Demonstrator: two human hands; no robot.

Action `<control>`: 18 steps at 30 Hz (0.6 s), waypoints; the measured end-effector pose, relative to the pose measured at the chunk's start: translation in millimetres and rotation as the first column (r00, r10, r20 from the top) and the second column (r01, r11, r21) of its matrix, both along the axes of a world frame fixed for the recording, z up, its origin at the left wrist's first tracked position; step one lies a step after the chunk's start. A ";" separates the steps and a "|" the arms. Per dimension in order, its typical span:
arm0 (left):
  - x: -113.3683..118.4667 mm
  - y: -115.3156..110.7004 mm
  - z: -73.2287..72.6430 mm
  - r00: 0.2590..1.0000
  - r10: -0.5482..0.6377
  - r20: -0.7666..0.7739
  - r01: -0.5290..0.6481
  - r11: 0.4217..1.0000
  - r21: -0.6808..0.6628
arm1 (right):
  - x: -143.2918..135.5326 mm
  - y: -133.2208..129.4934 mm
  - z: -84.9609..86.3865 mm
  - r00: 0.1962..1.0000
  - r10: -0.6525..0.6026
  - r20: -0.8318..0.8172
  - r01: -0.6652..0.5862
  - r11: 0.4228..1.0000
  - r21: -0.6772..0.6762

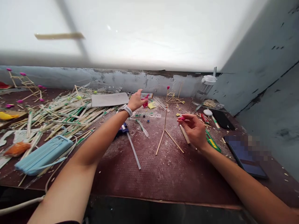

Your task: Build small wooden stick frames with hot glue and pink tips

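My left hand (135, 101), with a white watch at the wrist, reaches to the back middle of the table. Its fingers are apart, just over a crumpled pink piece (145, 102); I cannot tell whether they touch it. To the right, my right hand (195, 129) pinches a small lump of pink clay (182, 118) between thumb and fingers. Between the hands lie thin wooden sticks (165, 124) joined in an upside-down Y. A blue glue gun (123, 128) sits partly hidden under my left forearm, a clear glue stick (134, 152) jutting from it.
Wooden sticks and wrappers (63, 115) pile up at left, near a light blue case (44, 154). Stick models with pink balls (30, 84) stand behind. At right are a clear bottle (204, 90), a green cutter (212, 141), and a dark tablet (245, 157).
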State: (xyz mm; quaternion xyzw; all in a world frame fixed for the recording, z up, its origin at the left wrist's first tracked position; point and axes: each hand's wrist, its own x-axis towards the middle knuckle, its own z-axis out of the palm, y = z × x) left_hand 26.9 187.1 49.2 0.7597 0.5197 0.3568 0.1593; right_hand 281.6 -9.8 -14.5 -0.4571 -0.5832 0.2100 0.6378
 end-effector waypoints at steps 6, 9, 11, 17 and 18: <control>3.8 -73.0 13.0 0.955 -0.196 0.223 0.174 0.978 0.112 | -13.0 -14.8 5.6 1.000 0.017 -0.026 -0.016 0.999 0.043; 14.6 -132.8 9.3 0.795 -0.468 0.386 0.552 0.823 -0.138 | -22.6 -26.6 10.5 0.992 -0.028 0.121 0.006 0.984 0.180; 23.5 -165.6 5.5 0.674 -0.500 0.545 0.720 0.608 -0.333 | -27.4 -31.7 13.8 0.962 -0.093 0.257 0.006 0.947 0.321; 32.1 -197.6 4.8 0.605 -0.482 0.634 0.785 0.495 -0.372 | -31.1 -34.6 19.3 0.858 -0.220 0.464 -0.070 0.845 0.530; 30.9 -195.7 4.7 0.623 -0.493 0.607 0.770 0.526 -0.362 | -31.0 -34.6 18.8 0.852 -0.210 0.479 -0.085 0.848 0.523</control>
